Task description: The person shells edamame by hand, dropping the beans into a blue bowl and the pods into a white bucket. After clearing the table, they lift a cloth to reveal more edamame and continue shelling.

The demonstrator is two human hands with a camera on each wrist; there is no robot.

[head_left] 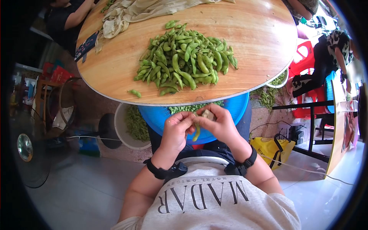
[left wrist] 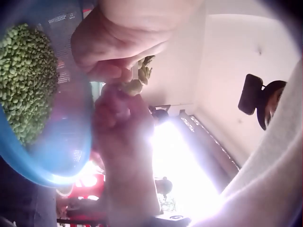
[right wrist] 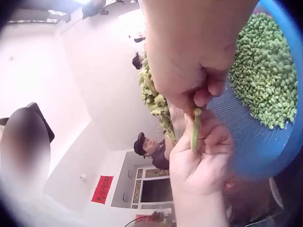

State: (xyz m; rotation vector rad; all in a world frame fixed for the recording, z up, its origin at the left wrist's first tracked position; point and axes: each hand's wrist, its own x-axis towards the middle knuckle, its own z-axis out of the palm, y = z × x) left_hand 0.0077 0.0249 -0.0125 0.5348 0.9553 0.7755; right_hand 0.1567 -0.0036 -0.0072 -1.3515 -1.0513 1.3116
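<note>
Both hands meet over the blue basket (head_left: 245,104), close below the table edge. A green soybean pod (head_left: 196,132) is pinched between them, its end hanging down. My left hand (head_left: 174,132) holds it with curled fingers, while my right hand (head_left: 220,124) pinches it at the top between thumb and fingers. A pale brownish piece (head_left: 208,114) shows at the right hand's fingers; I cannot tell what it is. In the right wrist view the pod (right wrist: 195,132) lies along the left hand's fingers. Shelled green soybeans (right wrist: 265,71) fill part of the basket.
A heap of soybean pods (head_left: 184,57) lies on the round wooden table (head_left: 260,46), with a beige cloth (head_left: 126,17) behind. A pale tub (head_left: 120,122) of empty pods stands left of the basket. A yellow bag (head_left: 268,149) lies right. Other people are around the table.
</note>
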